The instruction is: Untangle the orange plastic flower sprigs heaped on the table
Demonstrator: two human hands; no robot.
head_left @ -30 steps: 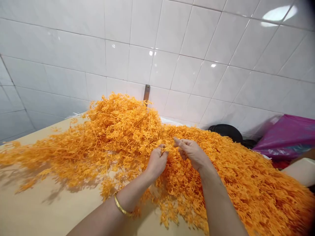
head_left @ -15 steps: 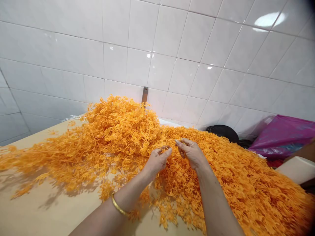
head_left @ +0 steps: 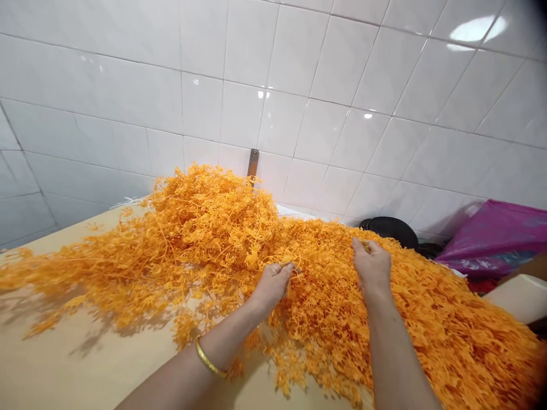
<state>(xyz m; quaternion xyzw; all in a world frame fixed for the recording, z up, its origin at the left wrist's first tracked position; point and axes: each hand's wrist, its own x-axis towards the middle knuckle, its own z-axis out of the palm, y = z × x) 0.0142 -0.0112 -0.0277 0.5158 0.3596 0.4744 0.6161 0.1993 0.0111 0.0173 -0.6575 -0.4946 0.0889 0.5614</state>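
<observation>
A large heap of orange artificial foliage sprigs [head_left: 213, 222] covers much of the table, with thin stems and small frilly clusters. My left hand [head_left: 273, 285], with a gold bangle on its wrist, pinches a thin orange sprig [head_left: 299, 260] between thumb and forefinger near the heap's middle. Further right, my right hand [head_left: 371, 263] is closed above the denser part of the pile, thumb against the curled fingers. What it holds, if anything, is too small to make out.
A pale tan tabletop [head_left: 106, 364] shows at the front left. White wall tiles [head_left: 141, 91] rise behind, with a brown metal strip [head_left: 253, 164] against them. Black round discs [head_left: 393, 229], a purple plastic bag [head_left: 496, 236] and a white box [head_left: 517, 297] lie at the right.
My right hand has moved right, away from my left hand, after the two were close together. The left hand stays in nearly the same place, pinching.
</observation>
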